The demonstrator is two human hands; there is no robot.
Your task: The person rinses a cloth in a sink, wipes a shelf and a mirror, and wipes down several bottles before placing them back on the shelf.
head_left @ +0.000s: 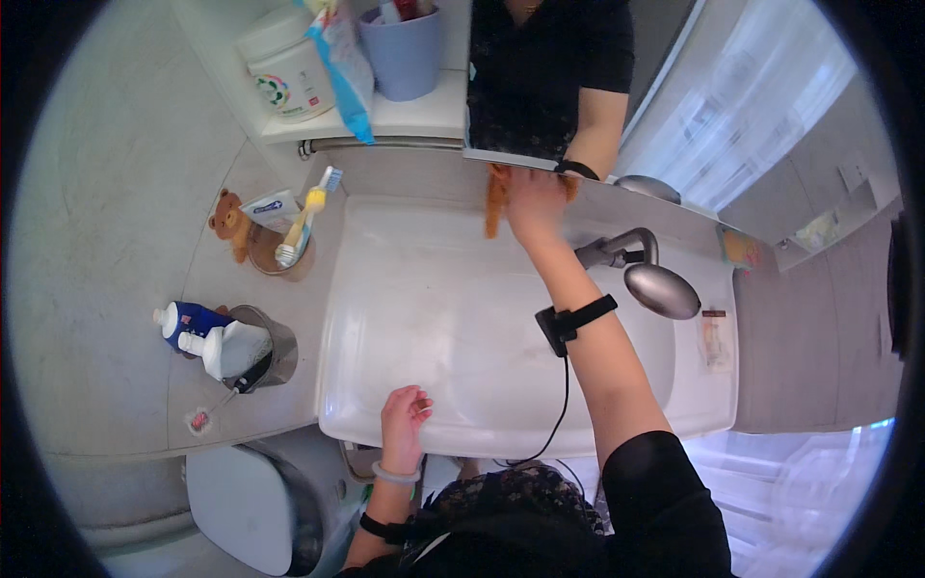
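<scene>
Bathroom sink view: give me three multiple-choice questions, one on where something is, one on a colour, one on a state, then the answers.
1. Where is the right hand?
A. Against the mirror's lower edge, behind the sink
B. In the metal cup
C. On the toilet lid

2. What colour is the cloth in that hand?
A. Blue
B. Orange-brown
C. White

3. How is the left hand?
A. Gripping a toothbrush
B. Closed round the tap
C. Holding nothing, resting on the front rim of the sink

Answers:
1. A: the arm stretches over the basin to the mirror, past the tap.
2. B: an orange-brown strip hangs beside the fingers.
3. C: its fingers curl loosely over the white rim, with nothing in the grip; the toothbrushes stand in a holder to the left.
</scene>
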